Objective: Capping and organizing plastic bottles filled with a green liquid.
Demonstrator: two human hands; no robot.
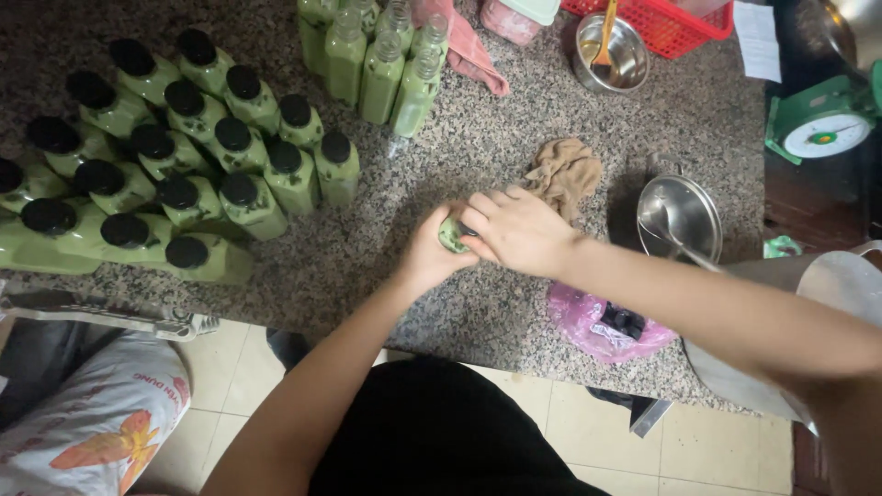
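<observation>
Head view, hands: left hand (pixel 430 253) wrapped around the body of a green bottle (pixel 451 235), fingers curled shut on it to steady it; right hand (pixel 516 230) cupped over the bottle's top from the right, fingers closed down on what looked like its black cap, likely gripped that way for twisting, though the cap itself was mostly hidden.

Head view, bottle in hand: held upright just above the speckled granite counter (pixel 367 248), near the counter's near edge, roughly centre; only a sliver of green showed between the two hands.

Head view, left: capped green bottles (pixel 184 156) clustered tight with black lids on, some upright, some lying on their sides at the near-left edge, seemingly set apart as a finished batch.

Head view, far centre: uncapped green bottles (pixel 377 55) stood together, tops open, kept apart from the capped group; pink cloth (pixel 464 46) just right of them.

Head view, right: brown rag (pixel 562 174) crumpled just beyond the right hand, close by probably for wiping; steel pot lid (pixel 678 216) further right; pink plastic bag (pixel 606 331) at the near edge under the right forearm, dark pieces inside, possibly spare caps kept within reach.

Head view, far right: steel bowl (pixel 611 55) with a spoon in it, red basket (pixel 671 23), green kitchen scale (pixel 822 124).
</observation>
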